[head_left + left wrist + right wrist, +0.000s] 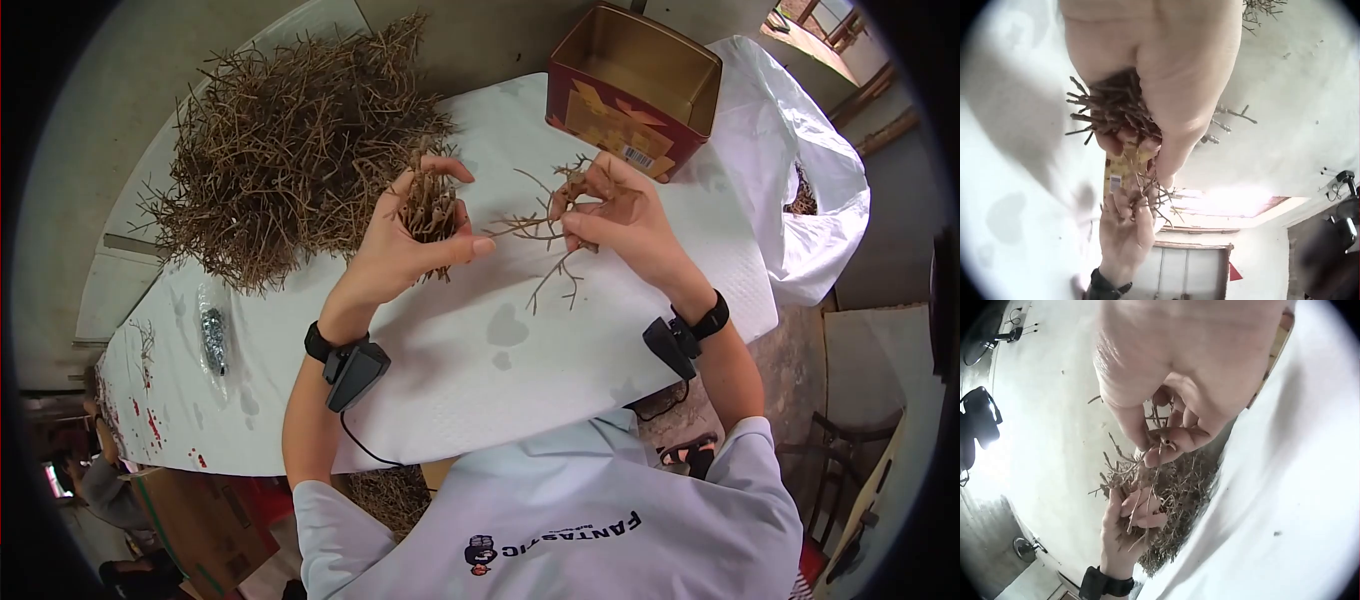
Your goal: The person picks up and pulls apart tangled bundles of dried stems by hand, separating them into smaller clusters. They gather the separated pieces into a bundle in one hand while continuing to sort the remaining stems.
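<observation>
My left hand (392, 245) grips a thick bundle of brown twigs (432, 208), the fingers and thumb curled round it. In the left wrist view the cut ends of the bundle (1113, 109) poke out beside the palm. My right hand (630, 222) pinches a few thin branching twigs (540, 228) between thumb and fingers, and their forked tips spread toward the left hand. The right wrist view shows a twig stem (1163, 445) held between the fingertips. A large heap of dry twigs (285, 150) lies on the table just beyond the left hand.
A red and gold open box (632, 125) stands at the back right of the white-covered table (480, 400). Beside it hangs a white plastic bag (815, 235) with twigs inside. A clear packet (213, 335) lies at left. Another person's arm (105, 470) shows at the far left.
</observation>
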A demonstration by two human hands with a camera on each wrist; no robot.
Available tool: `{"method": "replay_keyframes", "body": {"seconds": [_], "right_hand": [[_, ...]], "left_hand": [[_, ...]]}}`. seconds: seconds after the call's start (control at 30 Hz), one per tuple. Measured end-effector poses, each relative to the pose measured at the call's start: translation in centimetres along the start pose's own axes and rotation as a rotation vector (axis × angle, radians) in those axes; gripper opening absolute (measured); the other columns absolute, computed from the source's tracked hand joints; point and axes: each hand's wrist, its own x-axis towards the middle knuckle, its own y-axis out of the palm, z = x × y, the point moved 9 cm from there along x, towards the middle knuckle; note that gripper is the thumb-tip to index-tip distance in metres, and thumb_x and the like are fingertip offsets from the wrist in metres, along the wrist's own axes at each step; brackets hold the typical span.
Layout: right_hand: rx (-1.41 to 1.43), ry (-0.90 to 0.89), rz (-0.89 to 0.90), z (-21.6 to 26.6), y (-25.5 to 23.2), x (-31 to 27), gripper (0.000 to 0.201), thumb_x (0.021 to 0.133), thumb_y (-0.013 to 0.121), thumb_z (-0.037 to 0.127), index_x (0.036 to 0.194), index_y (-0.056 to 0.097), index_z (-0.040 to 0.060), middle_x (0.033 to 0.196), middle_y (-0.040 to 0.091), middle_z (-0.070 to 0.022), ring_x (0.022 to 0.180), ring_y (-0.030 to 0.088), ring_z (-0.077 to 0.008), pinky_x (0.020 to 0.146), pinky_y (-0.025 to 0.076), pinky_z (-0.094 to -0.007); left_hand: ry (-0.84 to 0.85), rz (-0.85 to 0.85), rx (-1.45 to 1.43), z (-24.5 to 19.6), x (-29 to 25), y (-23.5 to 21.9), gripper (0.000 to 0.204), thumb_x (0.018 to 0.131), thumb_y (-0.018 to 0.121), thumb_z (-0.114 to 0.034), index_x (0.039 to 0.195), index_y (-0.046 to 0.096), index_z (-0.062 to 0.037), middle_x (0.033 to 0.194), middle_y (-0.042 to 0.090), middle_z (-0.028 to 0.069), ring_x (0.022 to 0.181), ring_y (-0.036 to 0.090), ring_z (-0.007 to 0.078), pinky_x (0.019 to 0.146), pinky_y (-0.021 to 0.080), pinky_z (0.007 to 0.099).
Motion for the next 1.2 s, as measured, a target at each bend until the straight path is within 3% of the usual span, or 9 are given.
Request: {"method": "replay_keyframes", "body": {"seconds": [0.03,0.13,0.3,0.4,0.43,0.57,0.93,1.1,1.2], "right_hand": [[0.009,0.033,-0.008,-0.3,0.1,0.0,0.036,0.087,0.068,-0.001,0.091,0.035,0.0115,0.097,0.063,-0.0136,0.082,0.060,-0.0103,0.068,0.051,-0.0243],[-0.011,0.030,0.002,-1.0,0.5,-0.1,0.037,0.084,0.069,-0.004,0.092,0.036,0.0106,0.096,0.062,-0.0117,0.085,0.060,-0.0106,0.069,0.051,-0.0252],[-0.201,-0.070,0.061,-1.1,1.6,-0.4,0.039,0.082,0.070,-0.008,0.092,0.037,0.0090,0.094,0.060,-0.0087,0.089,0.059,-0.0115,0.069,0.052,-0.0254],[-0.131,-0.099,0.055,-1.8,2.2,-0.5,0.035,0.084,0.070,-0.004,0.093,0.038,0.0086,0.095,0.060,-0.0076,0.090,0.060,-0.0119,0.068,0.052,-0.0251],[-0.101,-0.114,0.056,-1.8,2.3,-0.5,0.034,0.085,0.070,-0.002,0.093,0.039,0.0084,0.096,0.060,-0.0071,0.091,0.060,-0.0122,0.067,0.052,-0.0249],[0.090,0.077,0.040,-1.8,1.9,-0.6,0.029,0.090,0.068,0.004,0.093,0.039,0.0087,0.098,0.061,-0.0069,0.092,0.061,-0.0130,0.067,0.054,-0.0269],[0.087,0.092,-0.104,-1.8,-0.6,-0.3,0.020,0.096,0.063,0.011,0.090,0.045,0.0082,0.100,0.065,-0.0085,0.092,0.064,-0.0123,0.069,0.050,-0.0259],[-0.029,0.082,-0.031,-1.7,-0.9,-0.1,0.019,0.097,0.062,0.012,0.089,0.045,0.0087,0.098,0.066,-0.0061,0.094,0.066,-0.0139,0.071,0.046,-0.0241],[-0.072,0.004,-0.062,-0.8,-2.2,-0.1,0.017,0.096,0.061,0.010,0.090,0.046,0.0079,0.100,0.065,-0.0061,0.095,0.066,-0.0160,0.074,0.049,-0.0257]], "left_hand": [[0.001,0.001,0.000,0.0,0.1,0.2,0.034,0.082,0.078,-0.001,0.107,0.055,-0.0038,0.079,0.057,-0.0001,0.068,0.056,0.0075,0.059,0.047,0.0242],[-0.230,-0.070,-0.350,2.5,0.2,0.2,0.040,0.079,0.081,-0.003,0.110,0.056,-0.0026,0.079,0.059,-0.0002,0.066,0.056,0.0074,0.057,0.046,0.0241],[-0.180,-0.186,-0.318,2.7,0.6,-1.5,0.041,0.076,0.085,-0.006,0.108,0.059,-0.0013,0.078,0.060,-0.0006,0.066,0.056,0.0074,0.059,0.046,0.0233],[0.056,-0.052,0.104,-0.2,0.9,0.1,0.038,0.075,0.087,-0.011,0.101,0.062,0.0007,0.082,0.065,0.0018,0.067,0.058,0.0080,0.063,0.049,0.0239],[0.055,-0.053,0.104,-0.2,0.8,0.7,0.038,0.075,0.087,-0.011,0.101,0.062,0.0007,0.082,0.065,0.0018,0.067,0.058,0.0080,0.063,0.049,0.0239],[0.004,-0.006,0.107,0.4,0.4,3.5,0.032,0.075,0.087,-0.013,0.093,0.065,0.0018,0.085,0.068,0.0030,0.070,0.059,0.0071,0.067,0.050,0.0240],[-0.215,0.109,0.148,2.4,0.0,4.4,0.026,0.079,0.083,-0.014,0.090,0.068,0.0035,0.082,0.070,0.0014,0.072,0.059,0.0052,0.068,0.050,0.0246],[-0.140,0.004,0.172,2.0,0.2,3.0,0.018,0.084,0.079,-0.007,0.095,0.069,0.0026,0.081,0.069,0.0015,0.070,0.060,0.0043,0.061,0.047,0.0199],[-0.244,0.147,0.348,1.8,-0.1,3.4,0.017,0.086,0.077,-0.007,0.097,0.069,0.0026,0.080,0.068,0.0011,0.067,0.057,0.0038,0.058,0.045,0.0200]]}}
